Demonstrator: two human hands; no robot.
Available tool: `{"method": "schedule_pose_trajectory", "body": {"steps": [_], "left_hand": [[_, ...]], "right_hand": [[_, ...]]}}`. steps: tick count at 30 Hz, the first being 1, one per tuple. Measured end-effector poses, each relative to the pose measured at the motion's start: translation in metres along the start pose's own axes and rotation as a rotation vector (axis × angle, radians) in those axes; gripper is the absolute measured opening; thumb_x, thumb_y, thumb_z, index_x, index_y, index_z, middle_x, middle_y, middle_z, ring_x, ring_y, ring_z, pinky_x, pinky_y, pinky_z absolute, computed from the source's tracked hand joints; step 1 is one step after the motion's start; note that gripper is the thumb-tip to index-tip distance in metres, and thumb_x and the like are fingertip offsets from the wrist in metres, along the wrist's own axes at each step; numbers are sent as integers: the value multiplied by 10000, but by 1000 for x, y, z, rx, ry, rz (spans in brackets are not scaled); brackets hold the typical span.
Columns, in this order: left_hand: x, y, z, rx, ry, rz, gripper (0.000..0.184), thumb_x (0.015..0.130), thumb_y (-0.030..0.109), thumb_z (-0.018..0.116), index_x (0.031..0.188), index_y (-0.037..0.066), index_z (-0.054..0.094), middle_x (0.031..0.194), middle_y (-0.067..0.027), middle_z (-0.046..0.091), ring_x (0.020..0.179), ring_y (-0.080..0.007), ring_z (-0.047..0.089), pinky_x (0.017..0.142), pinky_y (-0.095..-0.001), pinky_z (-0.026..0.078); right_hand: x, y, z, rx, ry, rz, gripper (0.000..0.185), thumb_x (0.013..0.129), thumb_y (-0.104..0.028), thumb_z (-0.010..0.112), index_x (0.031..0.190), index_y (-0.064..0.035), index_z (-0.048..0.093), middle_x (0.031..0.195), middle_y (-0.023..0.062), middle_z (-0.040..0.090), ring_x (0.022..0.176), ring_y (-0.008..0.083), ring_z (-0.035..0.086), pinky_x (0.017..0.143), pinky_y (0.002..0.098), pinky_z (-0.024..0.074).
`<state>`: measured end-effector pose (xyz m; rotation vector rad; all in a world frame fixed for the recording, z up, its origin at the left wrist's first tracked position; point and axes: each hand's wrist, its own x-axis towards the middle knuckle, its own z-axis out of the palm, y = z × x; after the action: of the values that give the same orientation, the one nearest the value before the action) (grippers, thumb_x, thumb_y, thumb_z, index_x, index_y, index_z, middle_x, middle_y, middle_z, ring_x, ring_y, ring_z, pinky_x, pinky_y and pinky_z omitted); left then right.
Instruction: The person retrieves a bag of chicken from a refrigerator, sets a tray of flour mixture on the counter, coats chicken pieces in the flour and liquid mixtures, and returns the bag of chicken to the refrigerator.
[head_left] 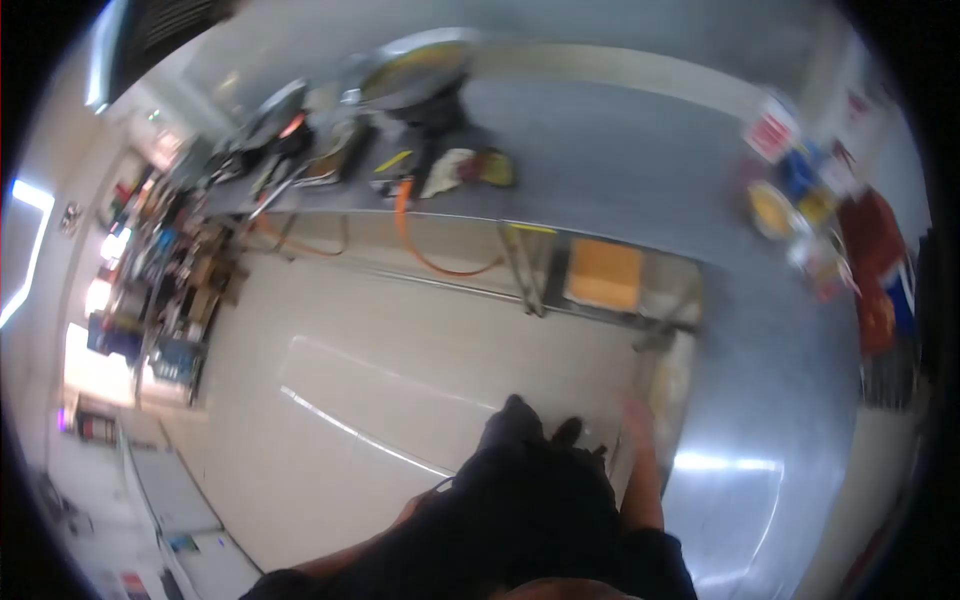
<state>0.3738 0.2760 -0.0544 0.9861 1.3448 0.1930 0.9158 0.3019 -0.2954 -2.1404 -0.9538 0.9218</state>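
My right hand (637,418) hangs low beside the edge of the steel counter (770,400) on my right. It is smeared by motion, so its fingers cannot be made out, and I see nothing in it. At my other side, my left hand (420,503) shows only in part next to my dark clothing, its fingers hidden. Both arms are down, away from the things on the counters.
Ahead, a wide pan (415,75) sits on a burner on a long steel counter (590,150). Crumpled cloths (465,172) lie near it, and an orange hose (405,230) hangs below. A yellow-orange box (605,274) rests on the undershelf. Loaded shelves (175,290) stand left.
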Motion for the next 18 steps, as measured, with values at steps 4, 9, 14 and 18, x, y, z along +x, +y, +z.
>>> {"method": "schedule_pose_trajectory", "body": {"steps": [4, 9, 14, 18], "left_hand": [[15, -28, 12, -312, 163, -40, 408, 989, 266, 661, 1284, -12, 612, 1239, -162, 661, 1153, -261, 629, 1032, -409, 477], [-10, 21, 2, -289, -107, -93, 439, 988, 293, 669, 1319, 10, 607, 1260, -137, 666, 1159, -231, 622, 1029, -379, 471], [-29, 59, -8, -280, -269, -118, 471, 988, 320, 677, 1354, 33, 601, 1281, -112, 670, 1165, -201, 616, 1025, -350, 466], [-8, 63, -16, -338, -315, -178, 440, 990, 287, 668, 1334, 19, 615, 1244, -120, 682, 1142, -194, 627, 1005, -341, 483]], "right_hand": [[-22, -3, 17, -198, -56, -37, 319, 1002, -279, 528, 981, 10, 663, 952, 204, 664, 951, 416, 616, 866, 491, 481], [-13, 120, 82, 335, -280, 336, 250, 947, -253, 608, 964, -12, 674, 843, 111, 685, 694, 241, 659, 637, 399, 540], [-19, 110, 76, 500, -304, 381, 265, 931, -244, 635, 1069, -20, 664, 810, 83, 673, 654, 187, 642, 582, 357, 527], [-10, 38, 32, 378, -252, 438, 248, 963, -255, 606, 1098, -49, 639, 779, 69, 654, 610, 169, 615, 528, 317, 494]]}}
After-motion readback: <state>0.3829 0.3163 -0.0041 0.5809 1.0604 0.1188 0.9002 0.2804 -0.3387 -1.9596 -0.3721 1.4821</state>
